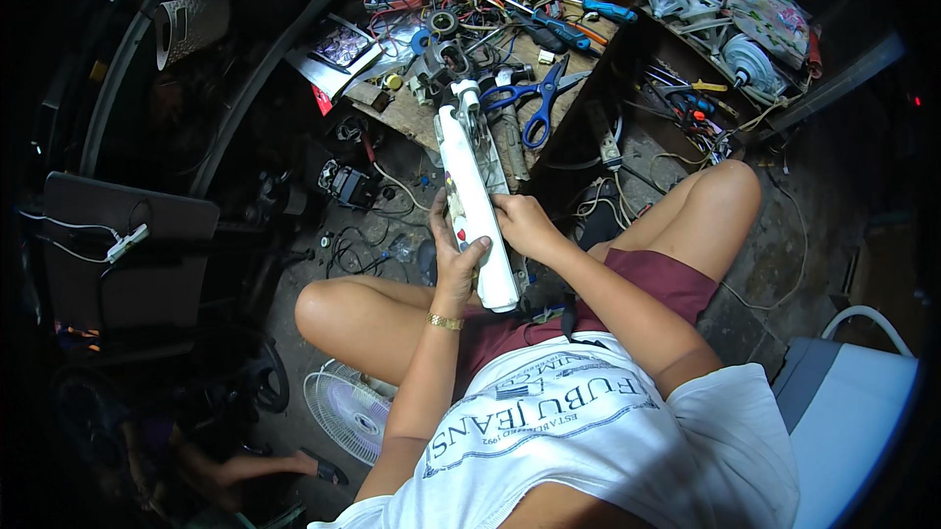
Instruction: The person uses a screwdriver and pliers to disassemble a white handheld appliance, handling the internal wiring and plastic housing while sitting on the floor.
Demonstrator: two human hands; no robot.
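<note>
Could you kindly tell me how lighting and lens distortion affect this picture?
Head view: strong light on the long white casing and the left hand; head view: shadow across the lower white shirt; head view: the left side and corners sink toward black, hiding detail; head view: edges bow near the fisheye rim.

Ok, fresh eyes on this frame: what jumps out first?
The long white housing mid-frame, gripped by the left hand, with the right hand at its right edge. Next, the blue-handled scissors on the cluttered workbench, just right of the housing's upper end. Then the round fan at lower left, beside the person.
</note>
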